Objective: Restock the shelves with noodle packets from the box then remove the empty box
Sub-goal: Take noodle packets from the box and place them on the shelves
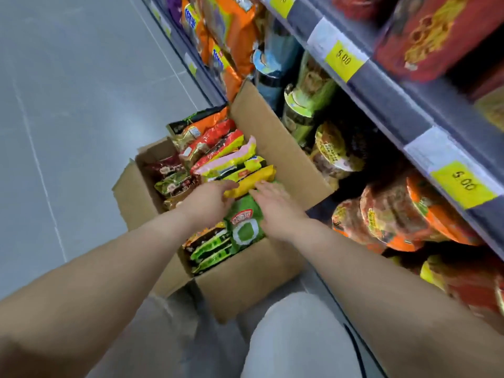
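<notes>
An open cardboard box stands on the floor beside the shelves, full of noodle packets set on edge. My left hand reaches into it, and its fingers lie over the left end of a yellow packet. My right hand rests flat on a green packet, fingers straight, fingertips touching the yellow packet's side. Red, pink and orange packets fill the far half of the box. Green-and-black packets stand at its near end.
The shelf unit runs along the right, with yellow price tags on its edges. Cup and bowl noodles fill the lower shelf and orange bags stand farther along. Grey floor lies to the left. My knee is below the box.
</notes>
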### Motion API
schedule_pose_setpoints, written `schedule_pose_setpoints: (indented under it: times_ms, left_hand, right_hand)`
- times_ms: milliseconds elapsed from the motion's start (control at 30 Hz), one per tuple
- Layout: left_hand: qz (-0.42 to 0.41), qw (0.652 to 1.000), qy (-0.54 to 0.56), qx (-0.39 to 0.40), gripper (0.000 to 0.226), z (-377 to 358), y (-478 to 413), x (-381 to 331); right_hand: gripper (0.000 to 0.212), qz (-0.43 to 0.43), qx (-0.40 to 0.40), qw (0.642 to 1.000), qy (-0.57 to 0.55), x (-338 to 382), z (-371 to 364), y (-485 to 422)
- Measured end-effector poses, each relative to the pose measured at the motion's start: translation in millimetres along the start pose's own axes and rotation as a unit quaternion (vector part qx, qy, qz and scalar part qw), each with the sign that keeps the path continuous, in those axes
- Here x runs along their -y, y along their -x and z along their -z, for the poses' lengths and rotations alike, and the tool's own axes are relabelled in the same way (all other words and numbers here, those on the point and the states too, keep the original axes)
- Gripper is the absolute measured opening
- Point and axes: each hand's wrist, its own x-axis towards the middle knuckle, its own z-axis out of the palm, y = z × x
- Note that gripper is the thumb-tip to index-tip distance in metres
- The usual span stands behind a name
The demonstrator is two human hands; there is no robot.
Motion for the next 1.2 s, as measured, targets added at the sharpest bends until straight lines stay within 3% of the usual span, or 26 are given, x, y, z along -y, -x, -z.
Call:
schedule_pose_setpoints:
  times_ms: [133, 300, 367, 500, 600, 800, 967, 1200]
  left_hand:
    - [-0.01, 0.999, 0.001, -0.044, 0.04, -25, -16, 10]
    - [-0.003, 0.997, -0.032, -0.063, 0.044, -35, -18, 11]
    - [0.0, 0.996, -0.058, -0.066, 0.054, -37, -21, 6]
    - [0.01, 0.979, -0.192, -0.061, 0.063, -45, -32, -10]
    - [0.02, 0.955, -0.292, -0.052, 0.057, -56, -37, -21]
    - [0.053, 0.977, -0.202, -0.041, 0.04, -54, -42, -22]
    - [0.044, 0.984, -0.158, -0.066, 0.041, -3, -26, -15]
    - [0.04, 0.984, -0.155, -0.073, 0.039, 129, 57, -52]
  right_hand:
    - [0.073, 0.029, -0.08, 0.991, 0.102, -9, -37, -7]
    - [0.073, 0.025, -0.211, 0.97, 0.115, -19, -60, 5]
    - [0.07, 0.02, -0.209, 0.97, 0.126, -19, -61, 8]
    - [0.037, 0.024, -0.216, 0.966, 0.14, -25, -62, 11]
    - [0.041, 0.038, -0.227, 0.967, 0.106, -34, -66, 20]
    - [0.055, 0.031, -0.271, 0.961, 0.042, -48, -62, 43]
    - [0.056, -0.045, -0.24, 0.97, -0.009, -32, -26, 53]
    - [0.051, -0.175, -0.142, 0.964, -0.138, 25, 111, 124]
